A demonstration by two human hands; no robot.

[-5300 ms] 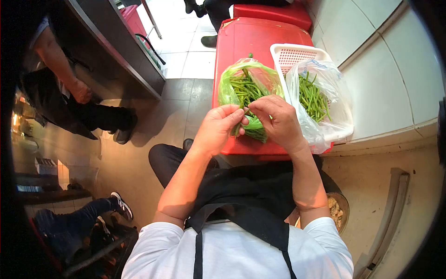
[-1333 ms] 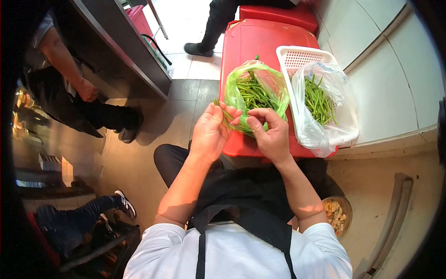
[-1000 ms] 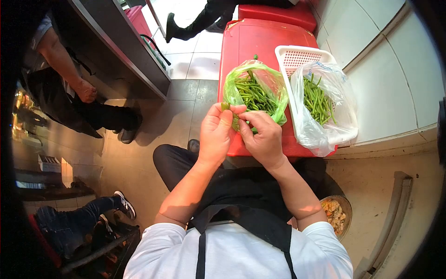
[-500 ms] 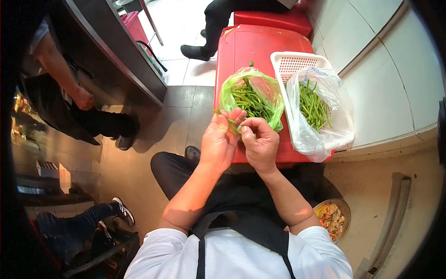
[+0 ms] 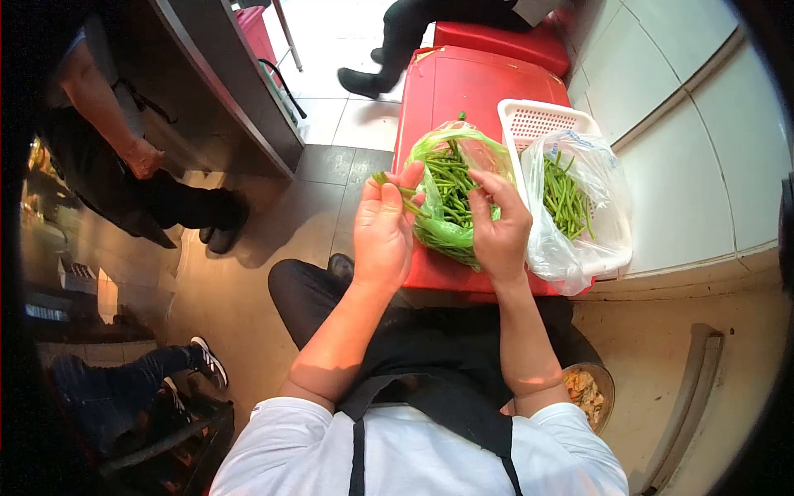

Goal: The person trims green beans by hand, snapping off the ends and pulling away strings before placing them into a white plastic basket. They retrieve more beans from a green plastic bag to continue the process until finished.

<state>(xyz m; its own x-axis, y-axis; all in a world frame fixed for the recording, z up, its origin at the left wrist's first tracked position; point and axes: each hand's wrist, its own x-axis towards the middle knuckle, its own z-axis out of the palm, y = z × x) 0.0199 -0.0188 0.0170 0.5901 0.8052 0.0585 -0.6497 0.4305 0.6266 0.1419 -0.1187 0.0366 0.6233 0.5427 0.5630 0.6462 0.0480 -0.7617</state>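
My left hand (image 5: 385, 227) is closed round a few green bean pieces (image 5: 408, 198), which stick out between its thumb and fingers. To its right, my right hand (image 5: 501, 223) is raised over the edge of a green plastic bag (image 5: 426, 149), thumb and fingers apart, with nothing visible between them. Green beans (image 5: 451, 178) fill the open bag. Beside it, a white basket (image 5: 511, 116) holds a clear plastic bag (image 5: 608, 178) with more cut green beans (image 5: 565, 198).
Bag and basket stand on a red table (image 5: 475, 74) against a tiled wall (image 5: 686, 182). One person stands at the left (image 5: 107, 140); other people's legs show at the top and lower left. A food-filled container (image 5: 584, 397) sits on the floor at the right.
My right hand has moved away from the beans in my left hand, up and to the right, and its fingers have opened. The view has shifted slightly.
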